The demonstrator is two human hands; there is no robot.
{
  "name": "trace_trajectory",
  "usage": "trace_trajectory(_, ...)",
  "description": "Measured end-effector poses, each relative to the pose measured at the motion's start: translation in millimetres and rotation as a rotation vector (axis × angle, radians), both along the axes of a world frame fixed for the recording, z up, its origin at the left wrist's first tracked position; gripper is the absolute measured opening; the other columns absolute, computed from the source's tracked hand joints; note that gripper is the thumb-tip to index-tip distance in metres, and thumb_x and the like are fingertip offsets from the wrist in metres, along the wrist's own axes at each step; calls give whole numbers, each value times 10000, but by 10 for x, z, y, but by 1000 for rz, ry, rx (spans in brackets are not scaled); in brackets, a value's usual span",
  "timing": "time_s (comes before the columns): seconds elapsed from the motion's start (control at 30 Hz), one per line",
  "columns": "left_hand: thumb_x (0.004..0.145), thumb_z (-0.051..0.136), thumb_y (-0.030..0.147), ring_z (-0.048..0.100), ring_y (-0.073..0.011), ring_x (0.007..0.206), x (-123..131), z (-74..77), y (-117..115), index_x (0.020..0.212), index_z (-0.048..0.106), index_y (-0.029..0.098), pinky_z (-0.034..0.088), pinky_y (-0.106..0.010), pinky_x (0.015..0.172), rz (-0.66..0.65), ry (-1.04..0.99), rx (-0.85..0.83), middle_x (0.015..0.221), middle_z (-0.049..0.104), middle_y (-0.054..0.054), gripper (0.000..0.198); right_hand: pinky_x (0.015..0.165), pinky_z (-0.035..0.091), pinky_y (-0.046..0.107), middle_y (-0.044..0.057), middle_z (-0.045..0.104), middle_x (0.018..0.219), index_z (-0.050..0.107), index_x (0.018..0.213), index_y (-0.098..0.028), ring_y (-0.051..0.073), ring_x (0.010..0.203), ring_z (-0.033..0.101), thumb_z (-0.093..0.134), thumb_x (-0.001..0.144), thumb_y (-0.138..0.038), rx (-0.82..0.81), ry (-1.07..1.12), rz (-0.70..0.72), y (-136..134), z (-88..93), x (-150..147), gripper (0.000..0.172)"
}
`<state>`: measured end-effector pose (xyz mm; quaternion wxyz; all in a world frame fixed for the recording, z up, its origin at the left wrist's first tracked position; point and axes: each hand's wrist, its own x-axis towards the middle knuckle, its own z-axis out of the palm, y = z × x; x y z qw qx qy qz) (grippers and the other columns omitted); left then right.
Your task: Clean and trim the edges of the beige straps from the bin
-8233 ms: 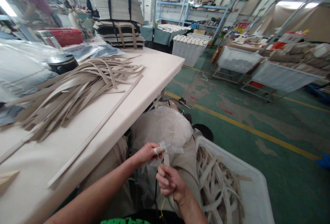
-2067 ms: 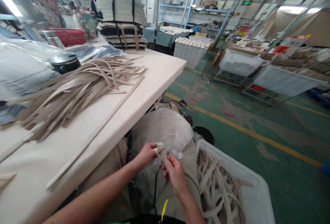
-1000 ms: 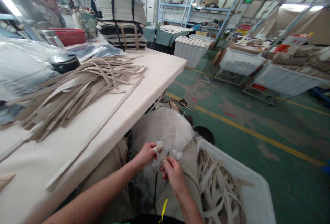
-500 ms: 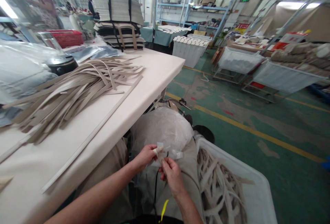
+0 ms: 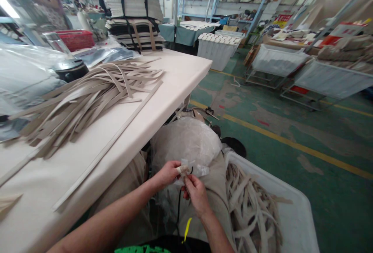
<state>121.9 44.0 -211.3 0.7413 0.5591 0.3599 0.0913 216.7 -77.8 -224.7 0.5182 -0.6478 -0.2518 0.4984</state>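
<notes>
Over my lap, my left hand point(image 5: 170, 173) and my right hand point(image 5: 195, 191) meet with fingertips almost touching. Both pinch a short beige strip point(image 5: 185, 175), mostly covered by the fingers. A pale wrap circles a digit of my left hand. Just beyond the fingers, a puffed translucent plastic bag point(image 5: 189, 138) rests on my knees. Below my right hand hangs a thin black cord point(image 5: 178, 210) with a yellow tag point(image 5: 187, 229). To my right, a white plastic bin point(image 5: 298, 210) holds a tangle of beige strips point(image 5: 252, 210).
The cream-topped table point(image 5: 180, 78) on my left carries a heap of long beige strips point(image 5: 87, 97), one separate strip point(image 5: 110, 142), a red basket point(image 5: 74, 39) and strapped stacks point(image 5: 134, 16). Carts point(image 5: 276, 64) stand across the green floor. A person point(image 5: 49, 0) stands far left.
The view has shifted slightly. My fingertips have drawn closer together, and less of the beige strip shows between them.
</notes>
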Motion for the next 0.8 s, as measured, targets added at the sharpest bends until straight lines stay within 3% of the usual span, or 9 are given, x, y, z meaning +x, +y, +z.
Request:
trace_trajectory(0.17, 649, 655, 633, 406, -86, 503, 4, 7, -9, 712, 613, 124, 280, -225, 509, -28, 61, 19, 558, 500, 26, 515, 391, 345, 202, 7, 608, 577, 595, 810, -152, 102, 399, 496, 581, 761, -679, -5, 6, -2, 11, -54, 22, 530)
trace_trajectory(0.4, 649, 632, 653, 358, -76, 486, 24, 28, -17, 631, 570, 134, 244, -232, 498, -21, 101, 42, 530, 460, 36, 524, 399, 348, 203, 4, 606, 583, 602, 828, -151, 102, 409, 497, 578, 785, -657, 12, -1, -20, 6, -87, 16, 508)
trace_trajectory(0.8, 644, 668, 657, 329, -73, 496, 21, 10, -2, 690, 611, 113, 241, -225, 507, 31, -41, -63, 525, 460, 37, 549, 437, 336, 215, -23, 560, 588, 567, 800, -170, 93, 438, 451, 570, 824, -622, 52, -20, -95, 1, 30, -30, 453)
